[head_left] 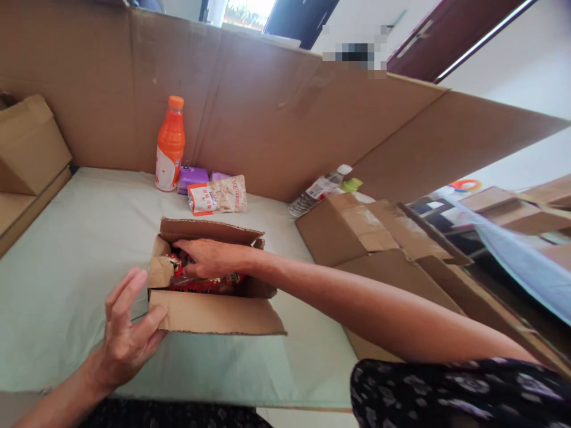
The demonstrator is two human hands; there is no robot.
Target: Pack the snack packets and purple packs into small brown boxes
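An open cardboard box (223,314) rests on the pale green cloth in front of me, its flaps folded outward. My left hand (127,336) is at its near left corner, pinching the near flap between thumb and forefinger while the other fingers point up. Inside the box is my right hand (207,258), with a small red snack packet (175,265) between thumb and fingers; some fingertips are hidden. Beneath that hand lies a larger red package (196,286), partly covered by the hand and the box walls.
Behind the box stand an orange drink bottle (170,145), purple packs (193,178) and a beige snack pouch (217,195). A clear plastic bottle (319,191) leans beside cardboard boxes (341,229) on the right. A tall cardboard wall (267,113) closes the back; another box (33,142) sits left.
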